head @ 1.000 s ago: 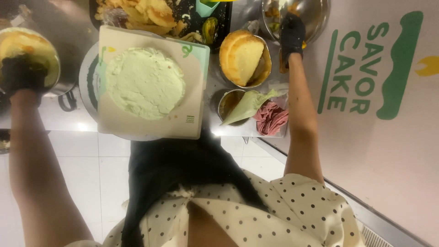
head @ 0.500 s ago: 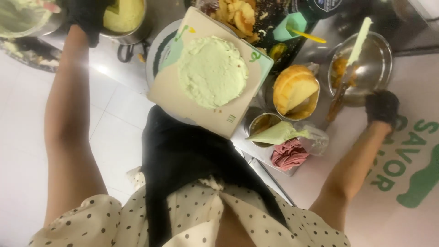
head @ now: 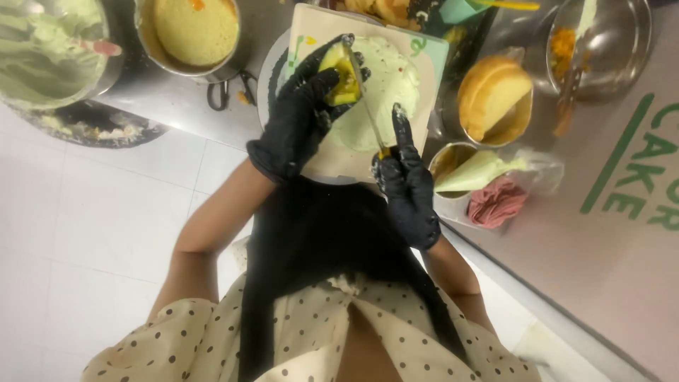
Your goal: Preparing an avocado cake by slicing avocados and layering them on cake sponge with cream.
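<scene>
My left hand (head: 303, 113), in a black glove, holds a yellow piece of fruit (head: 340, 76) over a round cake (head: 382, 92) coated in pale green cream. My right hand (head: 409, 180), also gloved in black, grips a knife (head: 365, 99) by its handle. The thin blade runs up against the fruit. The cake sits on a square cream-coloured board (head: 332, 159) at the counter's edge.
A metal bowl of green cream (head: 49, 49) and a pot of yellow batter (head: 194, 32) stand at left. Right of the cake are a tin with a sponge layer (head: 491, 95), a green piping bag (head: 481, 173), a pink cloth (head: 495, 201) and a steel bowl (head: 601, 39).
Both hands came in from the outer bowls to the cake. The left hand now holds fruit, the right holds a knife against it. The view has swung.
</scene>
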